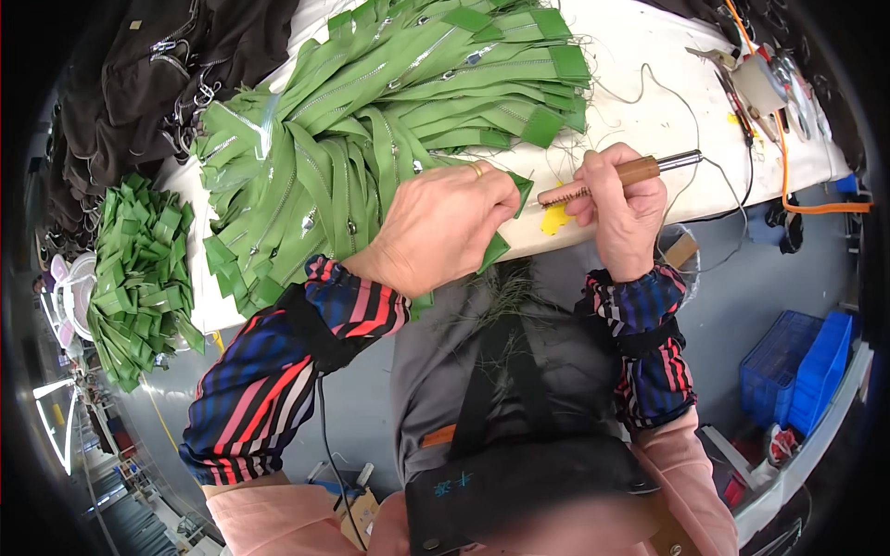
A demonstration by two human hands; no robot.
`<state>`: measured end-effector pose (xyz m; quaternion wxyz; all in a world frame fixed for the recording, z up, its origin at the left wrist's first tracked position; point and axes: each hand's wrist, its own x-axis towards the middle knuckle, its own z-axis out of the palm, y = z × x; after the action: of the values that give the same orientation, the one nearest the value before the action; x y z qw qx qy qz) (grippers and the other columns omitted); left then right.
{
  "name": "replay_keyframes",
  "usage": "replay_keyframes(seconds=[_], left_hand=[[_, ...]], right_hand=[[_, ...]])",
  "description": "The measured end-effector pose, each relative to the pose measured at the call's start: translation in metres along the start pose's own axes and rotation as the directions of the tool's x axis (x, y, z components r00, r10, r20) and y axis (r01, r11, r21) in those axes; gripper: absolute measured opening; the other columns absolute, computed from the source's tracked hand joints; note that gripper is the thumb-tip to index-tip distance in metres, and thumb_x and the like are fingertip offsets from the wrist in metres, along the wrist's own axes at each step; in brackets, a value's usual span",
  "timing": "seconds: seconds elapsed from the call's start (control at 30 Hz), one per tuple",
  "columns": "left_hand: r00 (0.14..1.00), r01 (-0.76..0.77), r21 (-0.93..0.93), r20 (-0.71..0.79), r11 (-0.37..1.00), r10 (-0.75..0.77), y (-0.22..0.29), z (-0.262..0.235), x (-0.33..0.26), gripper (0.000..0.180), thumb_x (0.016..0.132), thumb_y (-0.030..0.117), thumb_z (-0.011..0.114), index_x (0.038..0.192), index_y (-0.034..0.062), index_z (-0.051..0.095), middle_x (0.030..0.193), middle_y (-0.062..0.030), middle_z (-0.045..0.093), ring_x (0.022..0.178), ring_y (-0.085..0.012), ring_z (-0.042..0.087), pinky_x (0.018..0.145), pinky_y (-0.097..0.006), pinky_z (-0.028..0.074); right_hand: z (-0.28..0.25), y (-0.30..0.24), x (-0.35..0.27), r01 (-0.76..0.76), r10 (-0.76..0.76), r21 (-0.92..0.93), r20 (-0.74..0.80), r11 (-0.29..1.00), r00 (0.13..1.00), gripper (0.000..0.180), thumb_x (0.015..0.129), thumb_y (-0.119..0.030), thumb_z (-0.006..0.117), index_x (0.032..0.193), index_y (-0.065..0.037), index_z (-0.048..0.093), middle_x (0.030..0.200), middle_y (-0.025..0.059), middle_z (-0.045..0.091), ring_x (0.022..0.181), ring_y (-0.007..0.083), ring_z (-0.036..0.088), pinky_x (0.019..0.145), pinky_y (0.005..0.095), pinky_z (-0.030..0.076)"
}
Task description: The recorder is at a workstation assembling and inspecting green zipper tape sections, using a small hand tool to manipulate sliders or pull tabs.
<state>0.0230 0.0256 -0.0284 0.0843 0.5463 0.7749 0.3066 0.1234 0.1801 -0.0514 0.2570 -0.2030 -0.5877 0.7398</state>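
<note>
Left hand (443, 227), mid-frame, pinched a green zipper tape (501, 248) at the tabletop (640, 74) edge. Right hand (623, 211) was clamped on a wooden-handled hot tool (623, 174). Tape looked light, limp; best held near its end.

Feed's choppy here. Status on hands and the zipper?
Left hand pinching green zipper at table edge. Right hand gripping wooden-handled tool, tip at zipper end. Zipper pile close behind, not blocking.
</note>
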Motion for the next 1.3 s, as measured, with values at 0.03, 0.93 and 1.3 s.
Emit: replay_keyframes(seconds=[0.03,0.93,1.3], left_hand=[[1.000,0.007,0.000,0.006,1.000,-0.007,-0.001,0.000,0.000,0.006,0.076,0.004,0.057,0.081,0.0048,0.055,0.075,-0.0087,0.057,0.069,-0.0282,0.056,0.061,-0.034,0.044],[1.000,0.017,-0.006,0.019,1.000,-0.017,-0.008,0.001,0.004,0.002,0.076,0.006,0.057,0.078,0.0056,0.055,0.071,-0.0077,0.057,0.066,-0.0267,0.055,0.060,-0.034,0.043],[1.000,0.029,-0.001,0.012,1.000,-0.029,-0.009,0.001,0.004,0.003,0.076,0.006,0.057,0.076,0.0058,0.054,0.070,-0.0067,0.057,0.067,-0.0258,0.056,0.060,-0.034,0.044]], right_hand=[[0.002,0.000,0.000,-0.013,0.014,-0.046,0.019,0.999,1.000,0.016,0.084,-0.013,0.058,0.074,-0.001,0.055,0.062,0.0023,0.056,0.050,0.0055,0.053,0.043,0.0175,0.039],[0.007,-0.002,-0.001,0.042,-0.015,-0.155,0.176,0.987,0.984,0.014,0.084,-0.007,0.056,0.073,0.001,0.054,0.058,0.0015,0.053,0.056,0.0083,0.058,0.048,0.0175,0.041],[0.006,0.003,0.000,0.057,-0.032,-0.175,0.145,0.983,0.989,0.011,0.082,-0.003,0.058,0.073,0.000,0.055,0.064,-0.0009,0.052,0.055,0.0037,0.051,0.048,0.0173,0.040]])
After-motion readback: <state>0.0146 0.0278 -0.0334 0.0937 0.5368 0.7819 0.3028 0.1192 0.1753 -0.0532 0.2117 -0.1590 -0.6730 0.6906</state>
